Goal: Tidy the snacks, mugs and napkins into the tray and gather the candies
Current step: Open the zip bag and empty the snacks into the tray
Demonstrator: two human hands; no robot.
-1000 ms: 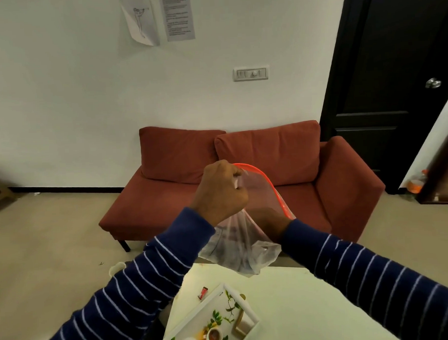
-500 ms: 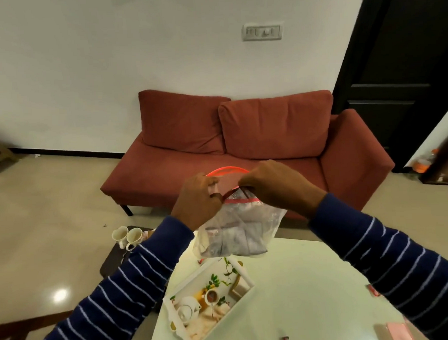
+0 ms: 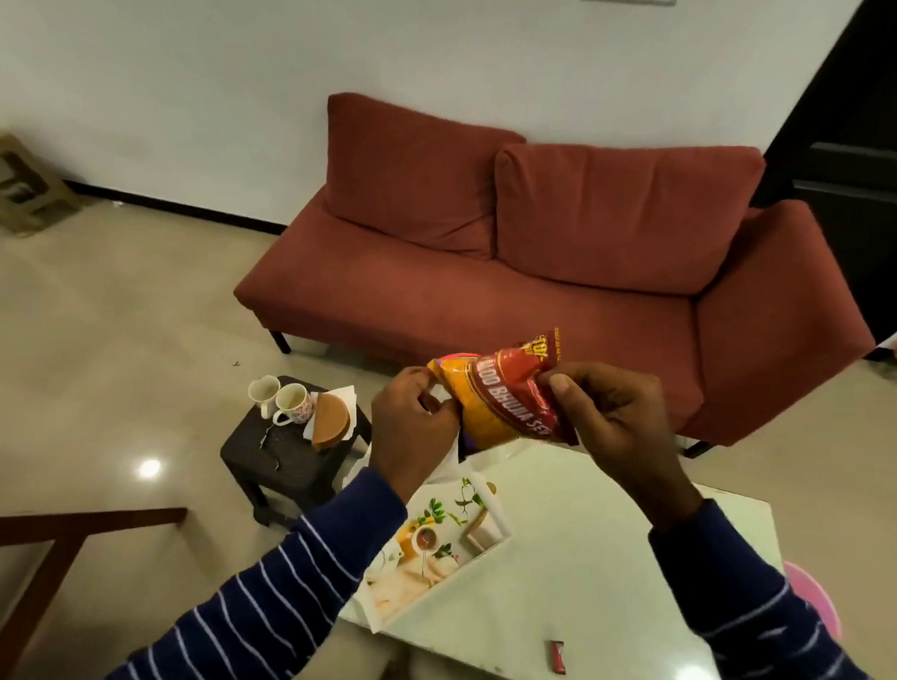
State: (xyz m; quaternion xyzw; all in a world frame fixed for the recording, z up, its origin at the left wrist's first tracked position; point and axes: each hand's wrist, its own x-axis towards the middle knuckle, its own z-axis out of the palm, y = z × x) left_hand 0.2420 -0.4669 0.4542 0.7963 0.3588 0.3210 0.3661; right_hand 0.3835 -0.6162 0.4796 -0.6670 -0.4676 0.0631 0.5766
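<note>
I see the right hand point(image 3: 612, 425) pinching the top right corner of a red and orange snack packet point(image 3: 505, 401), thumb on the near face and fingers curled behind it, while the left hand point(image 3: 414, 434) closes on the packet's left edge at about nine o'clock from it. The packet hangs tilted between the two hands, in the air above the far edge of the white table point(image 3: 574, 565); part of its lettering reads "BHUJIA". Both sleeves are navy with thin white stripes. Below the packet, toward six o'clock, a white tray point(image 3: 487, 510) with a printed leaf-and-teacup pattern sits on the table's left corner, and the left forearm covers part of it; I cannot tell what else lies inside. A small red-wrapped candy point(image 3: 556, 657) lies on the table near its front edge, at about five o'clock from the tray. Out at nine o'clock from the hands, a dark stool point(image 3: 287, 449) on the floor carries two white mugs point(image 3: 279, 398) side by side, touching, with a stack of napkins point(image 3: 331, 419) just right of them, an orange half-round one on top. A rust-red sofa point(image 3: 535, 253) stands against the wall at twelve o'clock.
</note>
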